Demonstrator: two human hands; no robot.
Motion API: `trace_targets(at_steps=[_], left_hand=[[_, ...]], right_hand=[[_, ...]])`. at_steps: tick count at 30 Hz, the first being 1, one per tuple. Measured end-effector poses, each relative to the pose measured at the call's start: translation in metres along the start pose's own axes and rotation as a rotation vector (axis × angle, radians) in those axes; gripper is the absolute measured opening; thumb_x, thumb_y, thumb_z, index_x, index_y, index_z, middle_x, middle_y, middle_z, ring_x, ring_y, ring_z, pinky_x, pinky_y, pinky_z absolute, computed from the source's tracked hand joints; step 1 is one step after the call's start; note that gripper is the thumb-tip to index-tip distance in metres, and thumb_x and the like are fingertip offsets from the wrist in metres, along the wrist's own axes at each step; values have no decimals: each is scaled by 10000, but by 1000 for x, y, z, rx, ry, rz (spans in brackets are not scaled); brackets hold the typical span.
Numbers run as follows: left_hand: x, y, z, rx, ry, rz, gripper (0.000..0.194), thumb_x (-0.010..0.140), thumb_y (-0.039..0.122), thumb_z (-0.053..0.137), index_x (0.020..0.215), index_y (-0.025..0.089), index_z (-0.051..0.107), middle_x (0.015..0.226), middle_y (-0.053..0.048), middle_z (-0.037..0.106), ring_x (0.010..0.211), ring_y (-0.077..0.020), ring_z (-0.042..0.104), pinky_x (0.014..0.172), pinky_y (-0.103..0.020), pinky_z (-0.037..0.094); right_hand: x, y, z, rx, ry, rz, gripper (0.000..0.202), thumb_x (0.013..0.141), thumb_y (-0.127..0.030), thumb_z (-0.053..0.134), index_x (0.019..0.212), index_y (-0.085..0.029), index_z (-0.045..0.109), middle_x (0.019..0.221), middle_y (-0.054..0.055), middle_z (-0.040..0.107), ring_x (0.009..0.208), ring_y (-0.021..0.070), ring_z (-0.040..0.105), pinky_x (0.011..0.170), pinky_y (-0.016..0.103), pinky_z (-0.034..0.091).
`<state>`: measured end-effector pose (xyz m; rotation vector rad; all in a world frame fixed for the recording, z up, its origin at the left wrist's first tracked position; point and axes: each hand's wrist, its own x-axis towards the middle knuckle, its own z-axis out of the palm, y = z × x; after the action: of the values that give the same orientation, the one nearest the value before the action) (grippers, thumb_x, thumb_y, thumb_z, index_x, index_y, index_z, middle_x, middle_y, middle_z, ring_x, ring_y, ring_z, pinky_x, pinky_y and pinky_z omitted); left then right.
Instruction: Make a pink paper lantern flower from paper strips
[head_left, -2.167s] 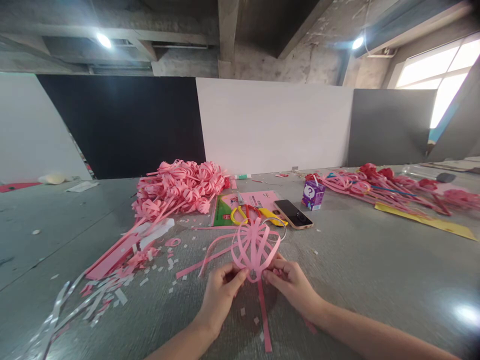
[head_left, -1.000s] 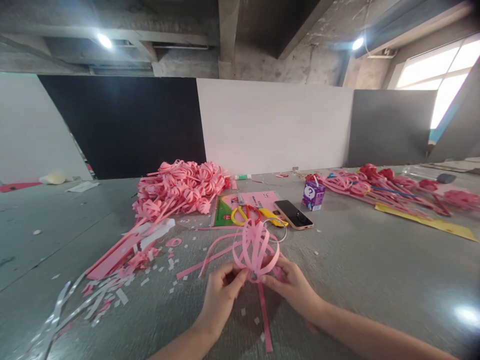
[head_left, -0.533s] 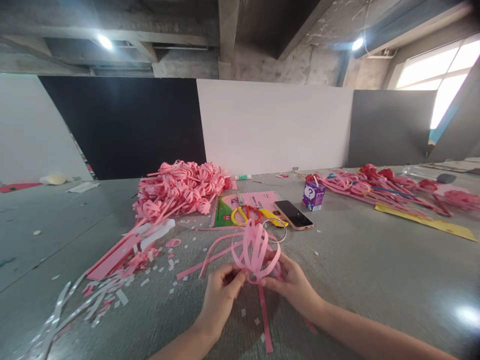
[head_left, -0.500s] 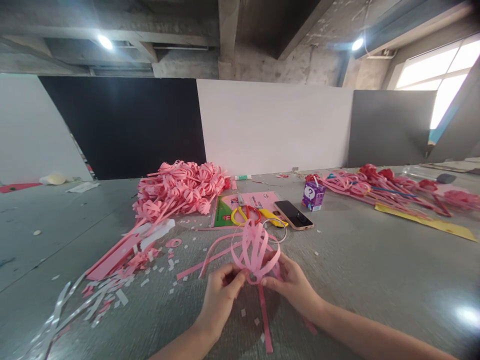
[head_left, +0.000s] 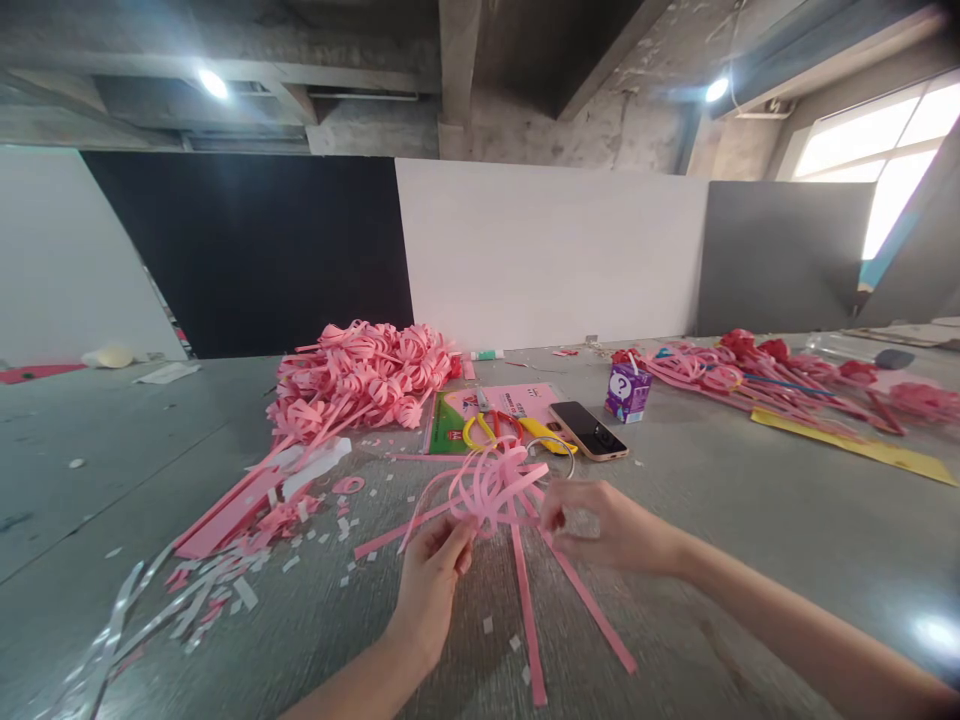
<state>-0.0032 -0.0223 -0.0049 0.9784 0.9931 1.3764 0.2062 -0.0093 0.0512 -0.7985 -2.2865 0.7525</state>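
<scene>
- Well, the left hand (head_left: pixel 431 575) has thumb and fingertips pinching the near edge of the looped pink paper strips (head_left: pixel 491 490).
- Just right of them hangs the right hand (head_left: pixel 604 525), fingers curled, thumb apart — whether it touches a strip, I cannot tell.
- The loops sit mid-table (head_left: pixel 712 470) — nearer than the phone (head_left: pixel 589 430) and the purple box (head_left: pixel 628 392).
- Farther left lies a pink heap (head_left: pixel 367 375).

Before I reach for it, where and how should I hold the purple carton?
Probably by its opposite side walls at mid-height, the right hand coming from the near side: the purple carton stands upright and boxy, the phone lies to its near left, and pink strips lie behind its right.
</scene>
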Motion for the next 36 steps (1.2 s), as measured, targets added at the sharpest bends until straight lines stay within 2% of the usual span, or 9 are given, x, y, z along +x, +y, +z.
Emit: trace_targets(at_steps=[1,3,5,7,11,18,25,36], left_hand=[[0,0,0,-9,5,0,231,656,346,646,595,144,552,508,58,388,468,-64,287,460,-198,236],[0,-1,-1,-19,14,-2,223,657,341,647,602,146,554,511,56,394,472,-65,297,466,-199,241],[0,-2,-2,-19,13,0,214,663,334,643,608,148,554,514,57,393,476,-66,302,473,-199,246],[-1,-2,-2,-12,7,1,213,665,333,640,607,149,551,516,57,392,477,-67,300,477,-200,248],[-1,-1,-2,6,-1,10,220,655,337,644,606,143,552,523,51,396,471,-67,297,468,-202,241],[0,-4,-2,41,-30,25,199,691,317,620,622,142,555,531,51,405,483,-65,301,470,-194,242],[-2,-2,-2,65,-24,22,196,681,331,621,643,143,582,531,46,418,475,-67,300,468,-201,245],[-3,-1,-1,115,-37,31,189,700,316,599,622,148,564,497,59,363,471,-68,295,471,-200,231]], right_hand=[[0,-2,-8,-43,-165,-45,215,666,-77,500,795,-203,618,783,-3,557,723,125,501,682,234,394],[-4,-2,-17,-100,-365,-78,351,633,-29,484,853,-247,648,858,-4,562,756,123,519,708,236,405],[-8,3,-20,-138,-468,-64,425,610,-17,505,910,-282,649,874,-8,558,746,119,531,681,223,417],[-10,10,-18,-157,-512,-42,437,590,-35,564,933,-294,648,840,-13,559,701,113,535,622,203,420],[-10,22,-11,-118,-505,-14,350,573,-92,644,857,-294,675,746,-35,568,637,97,529,575,180,410],[-10,31,-9,26,-472,34,148,603,-222,672,738,-274,705,631,-42,562,620,91,523,542,159,393],[-13,33,-6,104,-365,17,136,604,-292,668,731,-291,716,595,-29,587,577,103,533,499,174,387],[-10,42,0,52,-447,40,173,663,-390,631,745,-254,700,591,-42,517,593,92,486,553,177,378]])
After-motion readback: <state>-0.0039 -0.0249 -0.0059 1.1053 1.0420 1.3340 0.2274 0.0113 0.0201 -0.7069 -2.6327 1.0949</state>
